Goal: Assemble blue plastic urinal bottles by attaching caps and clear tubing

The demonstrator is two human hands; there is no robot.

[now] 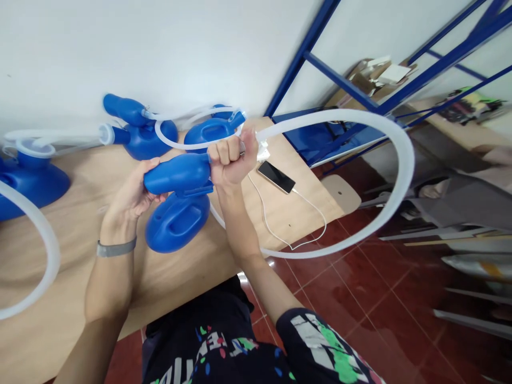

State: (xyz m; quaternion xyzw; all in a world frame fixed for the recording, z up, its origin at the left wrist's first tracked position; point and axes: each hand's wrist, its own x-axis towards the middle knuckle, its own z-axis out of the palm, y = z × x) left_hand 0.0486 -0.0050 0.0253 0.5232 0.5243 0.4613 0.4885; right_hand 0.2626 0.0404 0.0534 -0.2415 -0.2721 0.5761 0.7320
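Note:
My left hand [138, 189] is closed on the rounded end of a smooth blue plastic urinal head [176, 173]. At its other end, my right hand [234, 157] is clenched around a translucent white hose [400, 160]. A bit of metal shows between the right fingers, and the joint of hose and head is hidden by them. From there the hose loops wide to the right and back behind my right forearm. Below the head is a blue flat-sided bottle [176, 226] with a recessed grip; whether the two are joined I cannot tell.
More blue bottles with hoses stand along the wall, including one bottle [152, 141] and another [36, 184] at left. A phone [276, 177] with a white cable lies on the wooden table [200, 272]. Blue metal shelving [340, 80] rises at right. A stool [340, 193] is by the table.

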